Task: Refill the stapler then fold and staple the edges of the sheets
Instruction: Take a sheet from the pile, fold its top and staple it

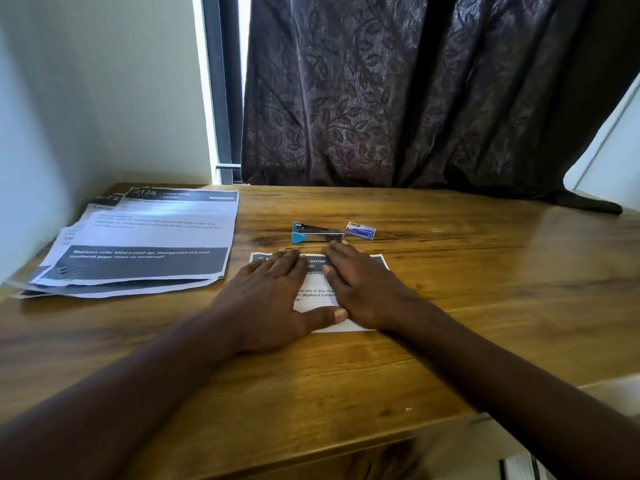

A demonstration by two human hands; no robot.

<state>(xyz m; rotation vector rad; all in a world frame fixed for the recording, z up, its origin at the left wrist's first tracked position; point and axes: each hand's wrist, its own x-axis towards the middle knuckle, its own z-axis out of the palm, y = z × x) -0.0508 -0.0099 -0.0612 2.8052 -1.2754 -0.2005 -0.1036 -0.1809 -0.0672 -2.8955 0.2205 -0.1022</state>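
While both hands (273,299) (360,289) lay flat, fingers straight, gripping nothing, on the sheet (375,263) near the stapler (317,233), uneven pressure could have skewed the crease.

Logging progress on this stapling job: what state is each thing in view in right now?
White printed sheet: looks folded, flat on wooden table, pressed by both hands.
Left hand: fingers straight, pressing sheet.
Right hand: fingers straight, pressing sheet.
Silver stapler with blue end: on table, untouched.
Small staple box: beside stapler, untouched.
Stack of printed sheets: unfolded, loosely fanned.
Dark patterned curtain: drawn.
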